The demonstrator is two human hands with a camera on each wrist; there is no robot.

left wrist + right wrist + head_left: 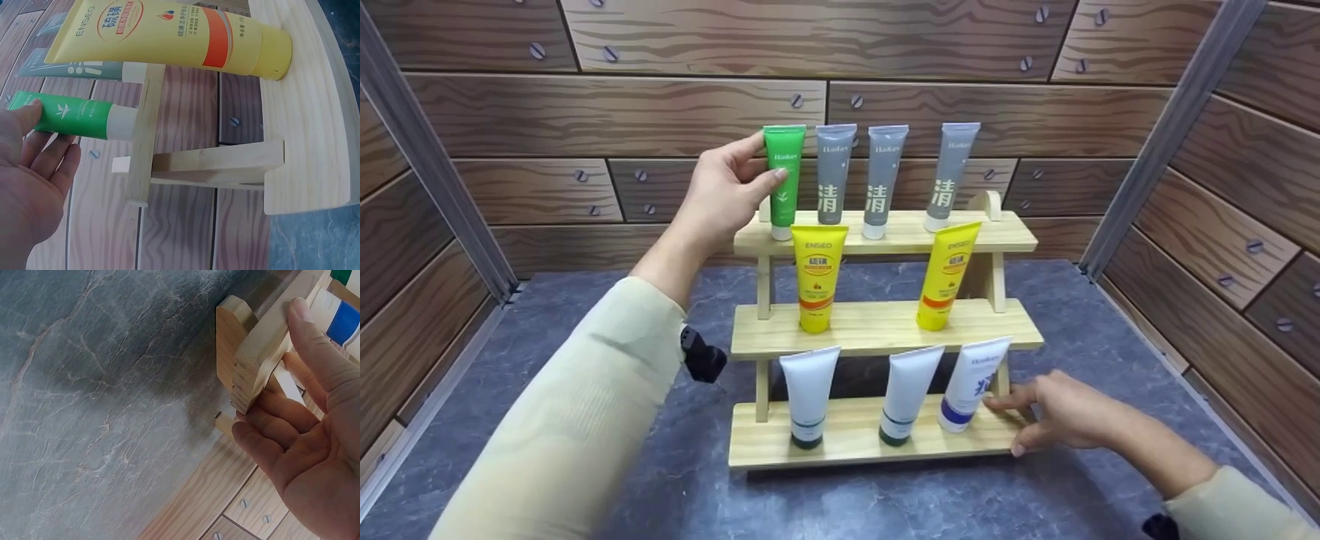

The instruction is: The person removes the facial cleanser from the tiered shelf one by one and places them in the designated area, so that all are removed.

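My left hand (724,187) pinches a green squeeze tube (784,180) between thumb and fingers. The tube is upright, its white cap down at the left end of the top shelf of a three-tier wooden rack (877,319). In the left wrist view the thumb lies across the green tube (79,115). Down at the right end of the bottom shelf, my right hand (1069,412) grips the board, its thumb at the front corner. The right wrist view shows the fingers of the right hand (315,444) curled around the board's end (259,354).
Grey tubes (887,180) stand right of the green one on the top shelf. Two yellow tubes (817,277) occupy the middle shelf. Below are two plain white tubes (810,390) and a white-and-blue tube (975,382). Wood-patterned walls (660,112) surround the dark marbled table (690,465).
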